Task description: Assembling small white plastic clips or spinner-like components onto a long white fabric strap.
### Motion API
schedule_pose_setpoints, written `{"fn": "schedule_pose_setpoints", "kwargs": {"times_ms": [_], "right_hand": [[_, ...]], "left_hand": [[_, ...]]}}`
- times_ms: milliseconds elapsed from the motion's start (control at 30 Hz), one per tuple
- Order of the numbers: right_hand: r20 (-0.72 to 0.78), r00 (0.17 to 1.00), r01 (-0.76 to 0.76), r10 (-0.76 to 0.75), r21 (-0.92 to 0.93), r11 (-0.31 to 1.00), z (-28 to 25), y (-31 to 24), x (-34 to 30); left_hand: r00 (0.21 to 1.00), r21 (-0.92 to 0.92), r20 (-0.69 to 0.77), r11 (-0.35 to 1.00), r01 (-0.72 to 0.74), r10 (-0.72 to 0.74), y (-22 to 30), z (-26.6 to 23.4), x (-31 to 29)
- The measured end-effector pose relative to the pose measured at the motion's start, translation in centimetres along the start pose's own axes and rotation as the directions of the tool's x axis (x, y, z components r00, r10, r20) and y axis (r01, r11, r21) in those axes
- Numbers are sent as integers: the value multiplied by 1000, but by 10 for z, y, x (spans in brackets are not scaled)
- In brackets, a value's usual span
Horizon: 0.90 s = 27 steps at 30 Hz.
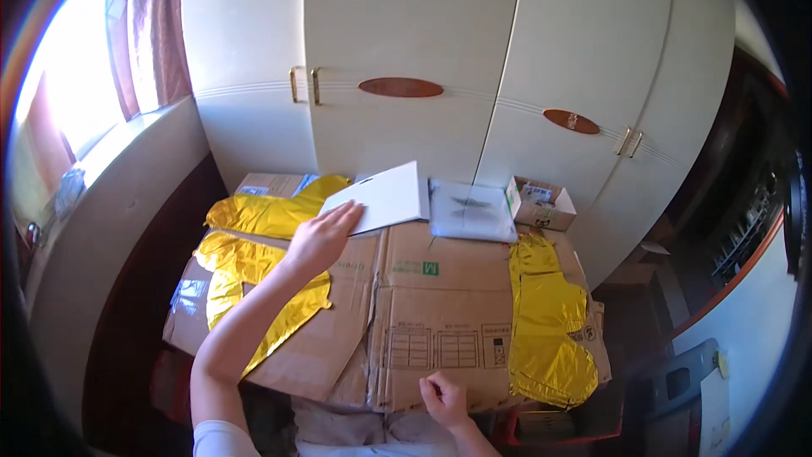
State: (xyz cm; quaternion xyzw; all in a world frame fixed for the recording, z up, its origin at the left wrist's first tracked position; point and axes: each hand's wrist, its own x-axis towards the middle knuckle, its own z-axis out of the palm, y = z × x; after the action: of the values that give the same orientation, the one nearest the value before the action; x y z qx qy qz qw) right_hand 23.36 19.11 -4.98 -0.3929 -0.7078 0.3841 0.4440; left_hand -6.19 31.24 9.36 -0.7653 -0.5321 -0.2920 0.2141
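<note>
While resting the left hand (324,237) on the white panel (389,199) at the far side of the cardboard (452,305), probably to steady it, cannot tell whether gripping. Holding the right hand (446,399) curled closed by the near edge, seemingly unneeded.

Pale wardrobe (414,25) spans the far side; window (80,55) at left.
Doors (584,42) bear brass-coloured handles (315,85) and oval brown plaques (400,87). Bright daylight enters past pinkish curtains (161,34); a pale wall (139,178) stands beneath the sill (120,136).
</note>
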Motion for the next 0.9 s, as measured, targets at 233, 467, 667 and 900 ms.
{"fn": "schedule_pose_setpoints", "kwargs": {"times_ms": [233, 467, 667, 900], "right_hand": [[43, 993, 111, -109, -55, 992, -6, 1, 6], [82, 991, 106, -105, -8, 994, -4, 6, 5], [123, 989, 83, -78, -36, 996, -7, 4, 10], [52, 985, 163, -162, -25, 986, -5, -1, 17]], "left_hand": [[969, 195, 106, 951, -241, 224, -54, 142, 66], [955, 218, 125, 932, -289, 267, -89, 211, 68], [958, 237, 156, 932, -275, 242, -94, 229, 73], [907, 122, 419, 993, -2, -50, -74, 205, 70]]}}
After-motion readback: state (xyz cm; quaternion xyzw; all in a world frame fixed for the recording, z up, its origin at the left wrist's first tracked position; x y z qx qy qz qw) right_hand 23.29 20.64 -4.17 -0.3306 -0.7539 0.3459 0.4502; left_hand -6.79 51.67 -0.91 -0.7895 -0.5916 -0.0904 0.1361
